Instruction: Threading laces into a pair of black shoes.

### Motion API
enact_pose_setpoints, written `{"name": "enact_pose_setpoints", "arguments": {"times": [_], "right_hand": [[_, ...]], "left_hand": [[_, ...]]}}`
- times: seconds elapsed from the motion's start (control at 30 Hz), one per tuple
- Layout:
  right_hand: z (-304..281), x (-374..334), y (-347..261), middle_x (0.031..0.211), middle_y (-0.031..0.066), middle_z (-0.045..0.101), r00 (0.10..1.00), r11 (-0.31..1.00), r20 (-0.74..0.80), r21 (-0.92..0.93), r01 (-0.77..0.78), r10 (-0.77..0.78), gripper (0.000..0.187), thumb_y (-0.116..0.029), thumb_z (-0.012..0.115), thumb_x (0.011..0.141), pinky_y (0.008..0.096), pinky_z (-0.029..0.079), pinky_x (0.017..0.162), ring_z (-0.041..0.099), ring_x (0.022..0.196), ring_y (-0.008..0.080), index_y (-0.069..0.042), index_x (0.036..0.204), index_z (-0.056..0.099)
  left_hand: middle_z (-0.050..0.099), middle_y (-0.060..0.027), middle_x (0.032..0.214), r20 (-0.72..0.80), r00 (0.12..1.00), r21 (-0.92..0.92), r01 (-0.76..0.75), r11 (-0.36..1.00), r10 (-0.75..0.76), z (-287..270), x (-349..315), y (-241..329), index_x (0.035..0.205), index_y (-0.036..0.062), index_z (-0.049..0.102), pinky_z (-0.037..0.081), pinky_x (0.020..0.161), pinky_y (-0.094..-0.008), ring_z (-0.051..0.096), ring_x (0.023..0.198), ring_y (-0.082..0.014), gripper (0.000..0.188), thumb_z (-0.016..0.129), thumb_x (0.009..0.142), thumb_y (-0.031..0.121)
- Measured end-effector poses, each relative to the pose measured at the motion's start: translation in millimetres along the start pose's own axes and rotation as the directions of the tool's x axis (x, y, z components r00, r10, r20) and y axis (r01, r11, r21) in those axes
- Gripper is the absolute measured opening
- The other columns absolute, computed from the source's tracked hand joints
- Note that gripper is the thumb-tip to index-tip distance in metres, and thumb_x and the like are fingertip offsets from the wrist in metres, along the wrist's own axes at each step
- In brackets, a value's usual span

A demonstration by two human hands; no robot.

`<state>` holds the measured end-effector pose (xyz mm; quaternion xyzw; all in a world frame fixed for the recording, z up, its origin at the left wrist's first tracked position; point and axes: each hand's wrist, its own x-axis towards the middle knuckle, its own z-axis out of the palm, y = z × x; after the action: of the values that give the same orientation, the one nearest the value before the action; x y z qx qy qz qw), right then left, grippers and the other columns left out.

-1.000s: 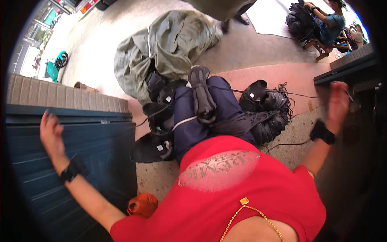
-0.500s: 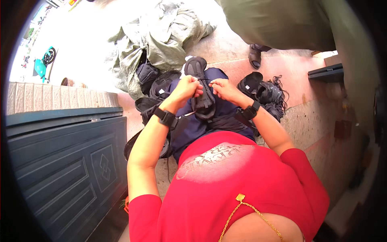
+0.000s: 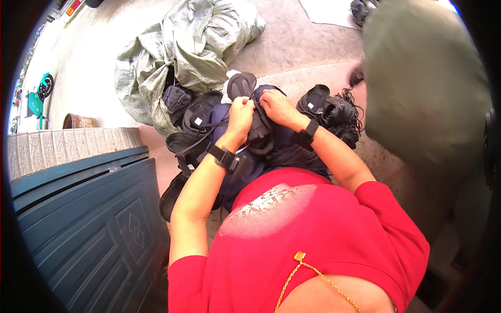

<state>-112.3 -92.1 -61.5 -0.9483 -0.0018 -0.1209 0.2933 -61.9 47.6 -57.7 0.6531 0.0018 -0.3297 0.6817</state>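
Note:
A black shoe (image 3: 259,134) rests on my lap, over dark blue trousers, its toe toward me. My left hand (image 3: 241,119) is closed in a pinch over the shoe's lacing, on its left side. Just to the right, my right hand (image 3: 278,108) has its fingers drawn together at the laces too. The fingers cover most of the lace, so its loops cannot be made out. To the left of my legs lie several black shoes (image 3: 201,116). More black shoes (image 3: 314,100), with a tangle of loose laces (image 3: 350,110), lie to the right.
A large pale green woven sack (image 3: 195,49) slumps ahead on the left. At the right, a big blurred olive-green shape (image 3: 422,88) stands close, with a dark shoe (image 3: 357,76) beside it. A blue panelled door (image 3: 94,224) lies left, near a brown pot (image 3: 80,121).
My hands have come closer together over the shoe; the lace stretched between them earlier is now mostly covered. The view has shifted, and the olive-green shape appears lower and farther right.

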Motion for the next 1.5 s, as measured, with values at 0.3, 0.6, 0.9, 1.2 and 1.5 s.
{"name": "enact_pose_setpoints", "arguments": {"times": [0.3, 0.6, 0.9, 1.2, 1.5], "right_hand": [[0, 14, 1, 0.08, 0.0138, 0.058, 0.999, 0.997, 0.037, 0.081, 0.0, -0.003, 0.015, -0.01, 0.051, 0.075, 0.0383, 0.043, 0.077, 0.054, 0.085, 0.0305, 0.0, 0.072, 0.061], [4, 23, 12, 0.083, 0.0133, 0.057, 0.981, 0.988, 0.125, -0.007, 0.154, -0.152, 0.014, -0.011, 0.051, 0.073, 0.0393, 0.043, 0.074, 0.053, 0.082, 0.0312, -0.002, 0.068, 0.06], [-9, 20, -2, 0.088, 0.0073, 0.055, 0.994, 0.995, 0.059, -0.032, -0.095, 0.097, 0.015, -0.024, 0.062, 0.072, 0.0413, 0.041, 0.073, 0.05, 0.092, 0.0256, -0.01, 0.078, 0.063], [-14, 2, -5, 0.083, 0.0148, 0.056, 0.98, 0.97, 0.163, -0.195, 0.147, -0.115, 0.026, -0.027, 0.058, 0.076, 0.0421, 0.042, 0.071, 0.052, 0.085, 0.0303, -0.001, 0.081, 0.057], [10, 20, 22, 0.075, 0.0165, 0.052, 0.781, 0.834, 0.432, -0.107, 0.541, -0.451, 0.01, -0.009, 0.049, 0.073, 0.0415, 0.04, 0.067, 0.049, 0.071, 0.0313, -0.002, 0.073, 0.055]], "left_hand": [[0.054, -0.0083, 0.102, 0.026, 0.999, -0.135, 0.034, 0.99, -0.031, -3, -18, 1, 0.101, 0.0, 0.047, 0.043, 0.083, -0.027, 0.053, 0.096, -0.0157, 0.018, 0.048, 0.089, 0.013], [0.054, -0.0088, 0.103, 0.014, 1.0, -0.119, 0.016, 0.993, -0.015, 1, -20, 3, 0.102, 0.0002, 0.046, 0.044, 0.083, -0.0263, 0.054, 0.095, -0.0151, 0.017, 0.047, 0.09, 0.013], [0.054, -0.0106, 0.102, -0.034, 0.997, -0.031, -0.067, 0.997, 0.066, 2, -22, 3, 0.102, 0.0002, 0.044, 0.046, 0.078, -0.0257, 0.055, 0.091, -0.0149, 0.016, 0.045, 0.091, 0.012], [0.06, -0.0039, 0.073, -0.091, 0.959, 0.583, -0.166, 0.796, 0.267, -17, -21, 42, 0.113, 0.0041, 0.053, 0.044, 0.054, -0.023, 0.053, 0.055, -0.0094, 0.03, 0.044, 0.085, 0.006], [0.059, -0.0116, 0.057, 0.15, 0.818, 0.985, -0.172, -0.013, 0.555, 9, -13, 23, 0.058, 0.0103, 0.063, 0.044, 0.047, -0.0396, 0.061, 0.058, -0.0265, 0.015, 0.055, 0.066, 0.021]]}}
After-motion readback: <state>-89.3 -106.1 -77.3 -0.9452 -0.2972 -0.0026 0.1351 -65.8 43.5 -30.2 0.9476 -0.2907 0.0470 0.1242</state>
